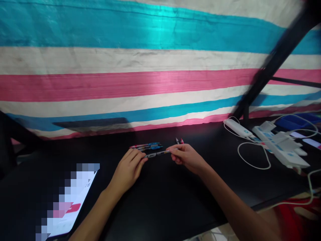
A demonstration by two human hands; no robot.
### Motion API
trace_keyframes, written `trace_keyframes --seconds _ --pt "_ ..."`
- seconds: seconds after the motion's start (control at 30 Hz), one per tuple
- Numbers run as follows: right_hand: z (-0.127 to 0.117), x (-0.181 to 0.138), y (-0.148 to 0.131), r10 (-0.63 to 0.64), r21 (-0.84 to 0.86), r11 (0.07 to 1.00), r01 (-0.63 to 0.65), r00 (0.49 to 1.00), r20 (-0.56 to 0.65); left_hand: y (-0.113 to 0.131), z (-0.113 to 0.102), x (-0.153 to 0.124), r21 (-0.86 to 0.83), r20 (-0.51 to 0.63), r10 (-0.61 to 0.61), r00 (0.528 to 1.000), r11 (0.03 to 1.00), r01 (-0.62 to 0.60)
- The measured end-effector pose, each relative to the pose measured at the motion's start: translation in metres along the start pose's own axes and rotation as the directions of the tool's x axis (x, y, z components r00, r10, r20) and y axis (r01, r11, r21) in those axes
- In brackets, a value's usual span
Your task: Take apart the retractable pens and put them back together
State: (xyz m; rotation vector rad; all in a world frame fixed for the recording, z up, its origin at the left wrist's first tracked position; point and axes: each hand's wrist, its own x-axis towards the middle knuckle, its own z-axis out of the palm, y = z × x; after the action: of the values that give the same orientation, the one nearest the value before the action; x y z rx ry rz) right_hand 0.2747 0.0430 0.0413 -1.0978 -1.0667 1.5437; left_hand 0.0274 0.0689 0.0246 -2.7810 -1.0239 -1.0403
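Head view: towards the black tabletop's (pixel 163 204) back edge, beyond the left hand (pixel 129 169) and right hand (pixel 187 155), a pen cluster (pixel 150 146) already lay gathered, two pens (pixel 182 141) apart; both hands pinched a gray pen (pixel 151 155) by its ends, unreleased.

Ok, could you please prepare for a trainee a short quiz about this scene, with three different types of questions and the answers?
1. True or false: the left hand and the right hand touch the same pen.
2. Where does the white power strip lie?
A) To the left of both hands
B) Between the hands
C) To the right of both hands
3. Fill in: the sheet behind the black table has white, pink and ____ stripes.

Key: 1. True. 2. C. 3. Blue.
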Motion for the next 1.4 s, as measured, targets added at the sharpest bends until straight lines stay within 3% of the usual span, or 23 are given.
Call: trace_keyframes --seconds 0.1,0.4,0.67,0.8,0.93,1.1,1.2,1.27,1.4 --pt "0.0 0.0 -0.001 -0.036 -0.015 0.999 0.035 0.999 -0.036 -0.001 0.0 0.0 0.068 -0.009 0.016 1.0 0.998 -0.016" --pt "0.009 0.004 0.009 0.012 0.049 0.999 -0.008 0.997 -0.08 0.013 0.007 0.0 0.161 -0.012 0.111 0.994 0.981 -0.108" --pt "0.017 -0.001 0.011 -0.205 -0.278 0.944 0.179 0.977 -0.065 0.01 0.01 -0.002 0.219 -0.051 0.081 0.995 0.973 -0.067" --pt "0.013 -0.001 0.01 -0.35 -0.464 0.83 0.308 0.937 -0.004 0.007 0.011 -0.003 0.03 0.0 0.004 1.0 1.0 -0.004" --pt "0.007 0.0 0.007 -0.413 -0.566 0.721 0.398 0.904 0.11 0.004 0.009 -0.002 -0.14 0.097 -0.086 0.992 0.985 0.099" --pt "0.005 -0.002 0.008 -0.559 -0.633 0.466 0.618 0.76 0.331 0.0 -0.002 0.002 -0.244 0.258 -0.151 0.954 0.945 0.216" --pt "0.005 -0.002 0.008 -0.588 -0.609 0.399 0.685 0.701 0.403 -0.001 -0.007 0.004 -0.258 0.323 -0.161 0.933 0.933 0.251" --pt "0.005 -0.003 0.008 -0.594 -0.614 0.42 0.668 0.714 0.371 -0.001 -0.009 0.004 -0.256 0.338 -0.169 0.926 0.93 0.263" --pt "0.006 -0.002 0.006 -0.459 -0.606 0.667 0.433 0.88 0.124 0.0 -0.007 0.003 -0.22 0.203 -0.157 0.967 0.955 0.201"
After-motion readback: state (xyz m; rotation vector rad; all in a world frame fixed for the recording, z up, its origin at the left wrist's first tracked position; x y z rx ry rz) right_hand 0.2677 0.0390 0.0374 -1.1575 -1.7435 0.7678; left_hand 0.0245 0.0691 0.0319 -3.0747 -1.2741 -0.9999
